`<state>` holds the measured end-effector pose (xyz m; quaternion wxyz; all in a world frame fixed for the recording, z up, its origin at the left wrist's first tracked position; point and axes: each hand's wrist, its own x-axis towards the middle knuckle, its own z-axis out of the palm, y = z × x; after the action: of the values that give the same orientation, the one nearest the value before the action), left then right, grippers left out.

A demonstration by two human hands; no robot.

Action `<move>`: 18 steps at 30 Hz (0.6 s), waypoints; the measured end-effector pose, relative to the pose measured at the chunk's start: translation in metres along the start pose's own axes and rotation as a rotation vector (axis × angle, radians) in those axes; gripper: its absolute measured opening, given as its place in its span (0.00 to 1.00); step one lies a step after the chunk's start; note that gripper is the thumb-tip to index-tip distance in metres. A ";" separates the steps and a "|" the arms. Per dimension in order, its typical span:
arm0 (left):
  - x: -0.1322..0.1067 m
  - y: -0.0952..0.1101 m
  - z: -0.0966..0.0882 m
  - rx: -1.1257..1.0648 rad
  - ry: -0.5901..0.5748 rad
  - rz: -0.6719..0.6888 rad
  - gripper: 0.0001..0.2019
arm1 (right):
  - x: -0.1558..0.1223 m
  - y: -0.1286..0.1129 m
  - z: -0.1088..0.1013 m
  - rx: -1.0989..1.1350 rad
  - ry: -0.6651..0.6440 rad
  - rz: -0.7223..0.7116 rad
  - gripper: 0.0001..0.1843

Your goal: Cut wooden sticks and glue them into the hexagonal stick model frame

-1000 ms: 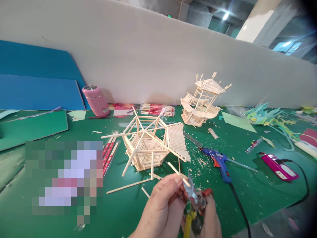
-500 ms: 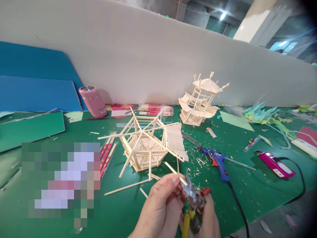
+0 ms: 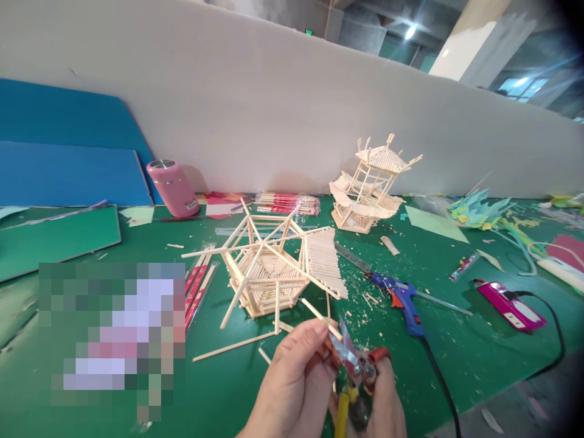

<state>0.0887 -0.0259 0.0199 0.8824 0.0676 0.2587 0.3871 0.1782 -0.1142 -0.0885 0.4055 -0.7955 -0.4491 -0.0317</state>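
At the bottom centre my left hand (image 3: 292,383) pinches a thin wooden stick (image 3: 322,316) between thumb and fingers. Its near end lies in the metal jaws of cutting pliers (image 3: 353,368) with red and yellow handles. My right hand (image 3: 387,401) is wrapped round those handles. Just beyond the hands a hexagonal frame of wooden sticks (image 3: 264,267) lies on the green table (image 3: 456,359), with a flat panel of sticks (image 3: 323,258) leaning on its right side.
A finished stick pavilion (image 3: 369,185) stands at the back. A blue glue gun (image 3: 404,298) with a black cord, a pink device (image 3: 508,304), a pink cup (image 3: 173,185), chopstick packs (image 3: 285,202), loose sticks and paper scraps lie around. Blue boards (image 3: 68,146) lean on the white wall.
The view has shifted slightly. Both hands keep the stick and the pliers in nearly the same place.
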 end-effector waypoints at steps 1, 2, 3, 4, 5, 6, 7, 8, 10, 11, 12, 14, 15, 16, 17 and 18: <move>0.000 0.000 0.000 0.001 -0.003 0.001 0.04 | 0.000 -0.001 0.000 0.000 -0.004 0.017 0.36; 0.000 0.000 0.000 0.000 -0.003 0.003 0.04 | 0.001 -0.001 -0.001 0.002 -0.008 0.038 0.37; 0.000 0.000 0.000 0.000 -0.004 0.005 0.04 | 0.001 -0.002 -0.001 0.007 -0.013 0.056 0.36; 0.000 0.000 0.001 -0.001 -0.004 0.006 0.04 | 0.001 -0.002 -0.001 0.012 -0.015 0.069 0.36; 0.000 0.000 0.001 -0.001 -0.005 0.007 0.04 | 0.001 -0.003 -0.001 0.019 -0.017 0.077 0.35; 0.000 0.000 0.001 -0.001 -0.004 0.008 0.04 | 0.001 -0.003 -0.001 0.025 -0.018 0.084 0.35; 0.000 0.000 0.001 0.001 -0.004 0.008 0.04 | 0.001 -0.002 -0.001 0.029 -0.021 0.093 0.35; 0.001 -0.001 0.001 0.005 -0.001 0.009 0.04 | 0.001 -0.002 -0.001 0.029 -0.028 0.105 0.34; 0.001 -0.001 0.001 0.014 0.010 0.011 0.04 | 0.002 -0.002 -0.001 0.023 -0.050 0.138 0.36; 0.002 -0.001 0.001 0.021 0.015 0.015 0.04 | 0.003 -0.003 -0.002 0.030 -0.069 0.159 0.36; 0.002 -0.001 0.001 0.031 0.021 0.019 0.04 | 0.004 -0.004 -0.003 0.044 -0.090 0.182 0.36; 0.003 -0.001 0.001 0.059 0.029 0.023 0.04 | 0.008 -0.007 -0.005 0.102 -0.123 0.209 0.34; 0.003 0.000 0.001 0.073 0.031 0.023 0.04 | 0.010 -0.008 -0.006 0.135 -0.133 0.211 0.33; 0.003 0.000 0.001 0.082 0.032 0.025 0.04 | 0.012 -0.009 -0.008 0.160 -0.137 0.207 0.31; 0.002 0.000 0.002 0.090 0.034 0.026 0.05 | 0.013 -0.010 -0.010 0.176 -0.137 0.198 0.29; 0.002 0.000 0.003 0.095 0.038 0.031 0.05 | 0.014 -0.011 -0.011 0.185 -0.136 0.189 0.27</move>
<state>0.0913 -0.0242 0.0218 0.8669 0.1061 0.2924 0.3894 0.1819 -0.1090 -0.0687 0.4468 -0.7938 -0.3999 0.1020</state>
